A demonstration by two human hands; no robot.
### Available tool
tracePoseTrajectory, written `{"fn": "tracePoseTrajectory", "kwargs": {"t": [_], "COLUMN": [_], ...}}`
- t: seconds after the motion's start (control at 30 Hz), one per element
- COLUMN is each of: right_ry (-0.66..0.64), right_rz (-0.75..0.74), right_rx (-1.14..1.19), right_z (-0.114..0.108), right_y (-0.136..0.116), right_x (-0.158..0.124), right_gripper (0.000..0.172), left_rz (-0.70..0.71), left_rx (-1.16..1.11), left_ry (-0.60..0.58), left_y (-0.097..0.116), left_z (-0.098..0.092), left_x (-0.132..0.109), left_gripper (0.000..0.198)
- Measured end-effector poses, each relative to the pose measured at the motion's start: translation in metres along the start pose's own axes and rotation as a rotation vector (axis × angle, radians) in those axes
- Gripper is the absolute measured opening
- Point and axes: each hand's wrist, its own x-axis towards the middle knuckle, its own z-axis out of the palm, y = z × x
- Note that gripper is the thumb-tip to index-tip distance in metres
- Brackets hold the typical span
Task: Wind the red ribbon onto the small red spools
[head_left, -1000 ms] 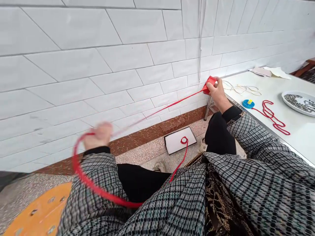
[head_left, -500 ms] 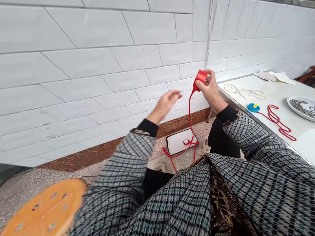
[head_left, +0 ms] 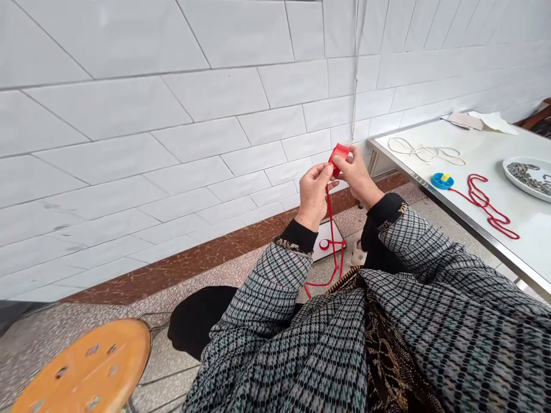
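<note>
While the person sits close to it, a white tiled wall [head_left: 172,115] fills most of the view, with a brown band at its foot and a speckled floor [head_left: 64,327] below. A white counter [head_left: 482,156] with a metal edge runs along the right, well apart from the hands, and an orange stool [head_left: 86,373] stands at the lower left. On the counter lie a plate [head_left: 508,169] of dark bits, some papers [head_left: 477,121] at the far end, a loose red strand [head_left: 482,201], pale loops of string [head_left: 424,152] and a small blue disc [head_left: 442,181]. Down on the floor, between the person's feet and the wall, a white board [head_left: 317,251] lies partly hidden behind the left wrist. Both hands are raised before the wall, touching. The right hand [head_left: 355,175] has its fingers pressed together round a red bundle [head_left: 338,154], a flat wad of wound cord. The left hand [head_left: 314,192] pinches the red cord [head_left: 330,218] between thumb and forefinger just under that wad. From there the cord drops slack to the board and lies in loose loops near the coat hem. Judging by this, part of the winding is done, since the wad holds several turns, but a fair run hangs unwound, and the strand on the counter lies untouched.
</note>
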Motion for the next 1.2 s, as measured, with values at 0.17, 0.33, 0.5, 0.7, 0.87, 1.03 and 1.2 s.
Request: {"fn": "tracePoseTrajectory", "kwargs": {"t": [0.17, 0.33, 0.5, 0.7, 0.87, 1.03, 1.2], "right_ry": [-0.004, -0.052, -0.083, -0.082, -0.149, -0.148, -0.113], "right_rz": [0.059, 0.158, 0.247, 0.159, 0.118, 0.126, 0.246], "right_rx": [-0.044, -0.037, -0.143, -0.441, -0.515, -0.511, -0.463], "right_z": [0.002, 0.011, 0.022, 0.033, 0.035, 0.03, 0.027], "right_y": [0.024, 0.041, 0.065, 0.1, 0.134, 0.161, 0.171], "right_x": [0.003, 0.004, 0.015, 0.042, 0.066, 0.077, 0.078], "right_gripper": [0.063, 0.06, 0.065, 0.058, 0.061, 0.057, 0.056], "left_rz": [-0.06, -0.058, -0.015, 0.045, -0.123, -0.375, -0.375], "left_rx": [0.022, 0.096, 0.335, 0.659, 0.458, 0.008, -0.085], "left_ry": [0.043, 0.098, 0.182, 0.208, 0.18, -0.015, 0.009], "left_y": [-0.01, -0.025, -0.048, -0.081, -0.109, -0.128, -0.131], "left_z": [-0.006, -0.024, -0.053, -0.092, -0.12, -0.137, -0.139], "left_x": [0.0, 0.003, 0.02, 0.051, 0.074, 0.078, 0.076], "left_gripper": [0.016, 0.014, 0.01, 0.017, 0.03, 0.055, 0.046]}}
